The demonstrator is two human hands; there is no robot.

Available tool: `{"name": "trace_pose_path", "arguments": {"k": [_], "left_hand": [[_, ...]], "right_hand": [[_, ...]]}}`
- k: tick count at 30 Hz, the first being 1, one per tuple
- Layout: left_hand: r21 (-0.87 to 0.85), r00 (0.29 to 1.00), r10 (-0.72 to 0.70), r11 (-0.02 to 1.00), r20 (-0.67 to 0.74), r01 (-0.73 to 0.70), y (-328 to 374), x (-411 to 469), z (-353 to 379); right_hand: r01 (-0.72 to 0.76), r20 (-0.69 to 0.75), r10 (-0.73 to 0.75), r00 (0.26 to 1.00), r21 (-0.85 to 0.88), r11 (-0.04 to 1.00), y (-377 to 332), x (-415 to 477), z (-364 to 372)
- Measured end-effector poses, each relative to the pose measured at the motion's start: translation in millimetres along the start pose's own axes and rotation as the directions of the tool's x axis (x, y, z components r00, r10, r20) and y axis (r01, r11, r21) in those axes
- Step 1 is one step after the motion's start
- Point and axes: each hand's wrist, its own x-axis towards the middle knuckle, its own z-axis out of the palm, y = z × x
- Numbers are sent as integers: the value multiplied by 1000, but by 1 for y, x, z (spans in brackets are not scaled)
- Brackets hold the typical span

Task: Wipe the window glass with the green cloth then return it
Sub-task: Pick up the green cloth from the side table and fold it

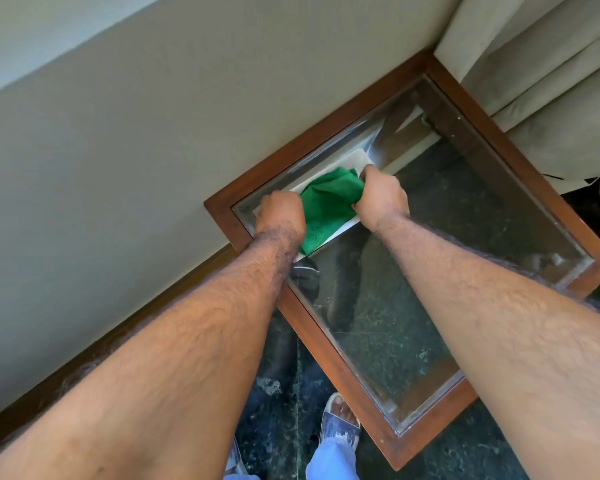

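Plain beige wall [125,140], dark wooden skirting [94,344], dark green marble floor [465,455], pale curtain [551,81]

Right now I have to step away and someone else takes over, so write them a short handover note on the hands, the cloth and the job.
Left hand: closed on the left edge of the green cloth.
Right hand: closed on its right edge.
The cloth is bunched between both hands over a white tray on the glass-topped table, beside the wall. No window glass is in view.
Done: cannot tell whether any wiping has happened.
Left: if not yet wiped, take the cloth to the window, wipe, then return it to the tray.
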Motion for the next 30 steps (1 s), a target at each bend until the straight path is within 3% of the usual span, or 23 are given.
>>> {"name": "trace_pose_path", "arguments": {"k": [5,10,16,21,30], "left_hand": [[-245,998,-45,968,50,56,-7,-14,-30],[-572,993,-27,816,114,87,-7,-45,-89],[-805,976,129,590,175,66,-5,-102,-181],[-841,969,239,535,60,-80,-8,-161,-263],[-841,935,308,448,-175,-304,-4,-271,-459]], "right_hand": [[-124,121,83,989,388,913,-2,-8,-40],[-228,282,22,959,726,649,-14,-32,-105],[-110,279,-175,944,769,630,-44,-84,-208],[-4,217,-315,924,830,558,-70,-146,-301],[236,-9,-412,911,830,505,-158,-252,-483]]}}
